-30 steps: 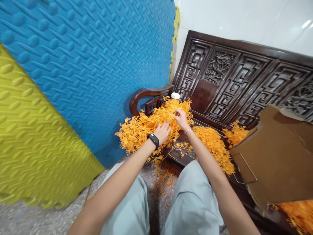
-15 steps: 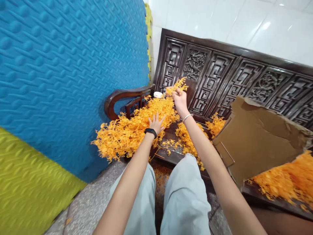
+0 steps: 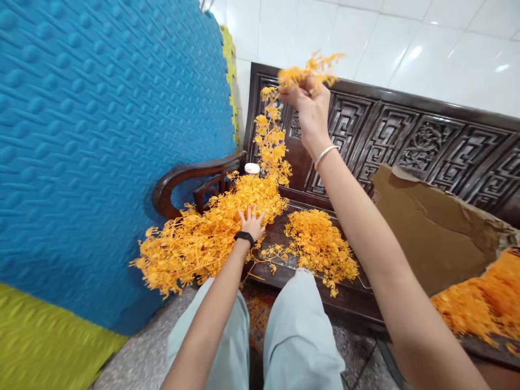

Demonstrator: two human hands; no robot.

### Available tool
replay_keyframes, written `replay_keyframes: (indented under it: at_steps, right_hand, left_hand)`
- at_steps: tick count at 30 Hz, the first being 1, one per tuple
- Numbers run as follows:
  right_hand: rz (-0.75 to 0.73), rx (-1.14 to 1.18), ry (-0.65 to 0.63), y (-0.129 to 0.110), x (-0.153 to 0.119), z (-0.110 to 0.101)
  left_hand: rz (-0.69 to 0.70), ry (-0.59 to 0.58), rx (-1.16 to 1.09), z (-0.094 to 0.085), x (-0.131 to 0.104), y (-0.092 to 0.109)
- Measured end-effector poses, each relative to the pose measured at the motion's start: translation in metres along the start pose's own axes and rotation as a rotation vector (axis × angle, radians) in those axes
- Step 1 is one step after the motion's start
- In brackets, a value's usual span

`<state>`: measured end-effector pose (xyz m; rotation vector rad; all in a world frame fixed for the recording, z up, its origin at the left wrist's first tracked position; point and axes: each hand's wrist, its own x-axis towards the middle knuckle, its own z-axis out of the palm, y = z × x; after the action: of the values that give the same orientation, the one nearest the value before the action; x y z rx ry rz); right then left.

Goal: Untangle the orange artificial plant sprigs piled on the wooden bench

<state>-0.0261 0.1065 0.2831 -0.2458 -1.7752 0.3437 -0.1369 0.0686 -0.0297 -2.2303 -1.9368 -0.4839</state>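
Note:
A big heap of orange artificial flower sprays [image 3: 203,233] lies on the left end of a dark carved wooden bench [image 3: 280,225]. My left hand [image 3: 252,223] rests on the heap's right side with its fingers spread. Raised above the heap, my right hand [image 3: 306,103] is closed around an orange flower spray [image 3: 272,141]. One part of that spray sticks up past my fingers, blurred, and a long strand hangs down to the heap. A smaller pile of orange sprays [image 3: 319,244] sits on the seat to the right.
The bench's curved armrest [image 3: 174,184] stands beside a blue textured foam mat [image 3: 101,119]. Behind the heap is a white round lid [image 3: 252,168]. Brown cardboard [image 3: 426,227] leans at the right, near more orange sprays [image 3: 479,303]. Carved panels [image 3: 385,141] form the bench back.
My right hand has risen, pulling a long flower strand up from the heap. My left hand stays spread on the heap. The view has shifted slightly.

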Motion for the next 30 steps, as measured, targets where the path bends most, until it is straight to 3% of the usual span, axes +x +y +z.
replay_keyframes:
  at_steps: [5,11,15,22,26,28,30]
  right_hand:
    - [0.072,0.055,-0.005,0.005,-0.008,-0.003]
    - [0.271,0.081,-0.004,-0.005,-0.063,-0.004]
    - [0.452,0.154,0.027,-0.014,-0.111,-0.004]
    - [0.773,0.226,0.112,-0.028,-0.179,-0.002]
    - [0.909,0.295,0.158,-0.028,-0.211,-0.001]
    - [0.952,0.317,0.165,-0.027,-0.227,-0.001]
    - [0.999,0.315,0.168,-0.028,-0.243,-0.002]
  left_hand:
    - [0.001,0.105,-0.088,-0.01,0.001,-0.002]
    - [-0.027,0.217,-0.145,-0.031,-0.006,0.001]
    - [-0.119,0.347,-0.47,-0.045,-0.015,0.008]
    - [-0.168,0.403,-0.856,-0.065,-0.013,0.02]
    - [-0.093,0.309,-1.089,-0.077,-0.007,0.039]
    - [-0.015,0.152,-1.267,-0.085,-0.007,0.05]
    - [0.066,-0.082,-1.508,-0.091,-0.01,0.059]
